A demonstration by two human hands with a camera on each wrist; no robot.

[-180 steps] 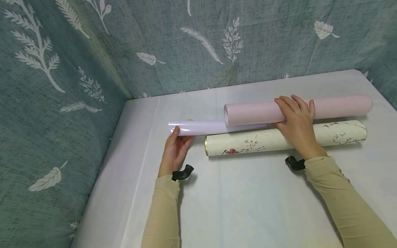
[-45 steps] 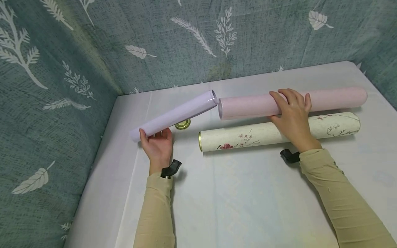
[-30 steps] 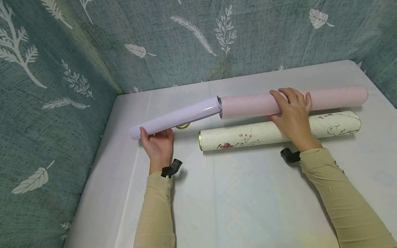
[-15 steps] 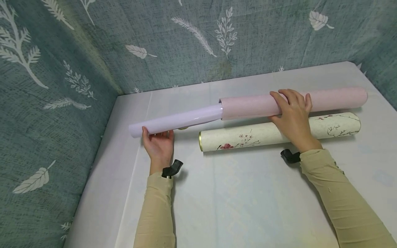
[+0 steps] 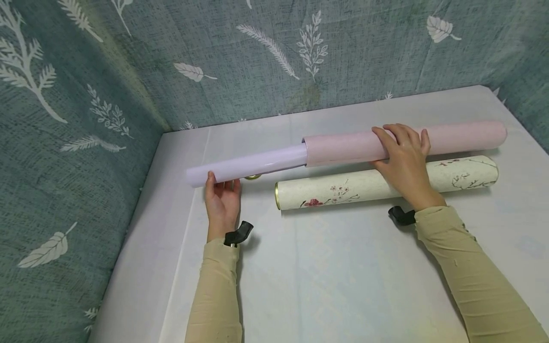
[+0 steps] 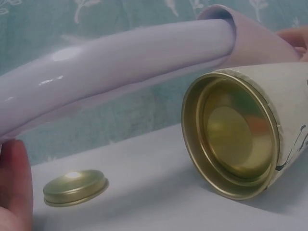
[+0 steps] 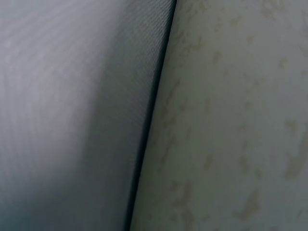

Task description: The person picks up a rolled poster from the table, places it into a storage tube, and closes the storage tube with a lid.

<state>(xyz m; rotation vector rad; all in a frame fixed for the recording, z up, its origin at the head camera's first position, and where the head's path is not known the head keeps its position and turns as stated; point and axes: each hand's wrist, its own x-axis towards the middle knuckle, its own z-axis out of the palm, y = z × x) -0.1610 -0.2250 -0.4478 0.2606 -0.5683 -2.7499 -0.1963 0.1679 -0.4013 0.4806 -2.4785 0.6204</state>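
A glossy lilac paper roll (image 5: 253,164) slants up to the right, its far end inside the open mouth of a pink paper roll (image 5: 343,147). My left hand (image 5: 223,205) grips the lilac roll near its outer end, thumb in front and fingers underneath. From above, my right hand (image 5: 405,162) holds the pink roll around its middle. In the left wrist view the lilac roll (image 6: 120,62) enters the pink roll's opening (image 6: 255,43). How deep it reaches inside is hidden. The right wrist view shows no hand.
A cream floral tube (image 5: 334,190) with a gold-rimmed end lies in front of the pink roll. Partly behind the lilac roll, a gold lid (image 6: 74,187) lies on the white table (image 5: 343,271). A green leaf-patterned cloth (image 5: 266,62) hangs behind.
The lilac roll, earlier beside and below the pink roll, was drawn left, lifted and its end put into the pink mouth. Since half a second ago, its outer end has moved slightly right.
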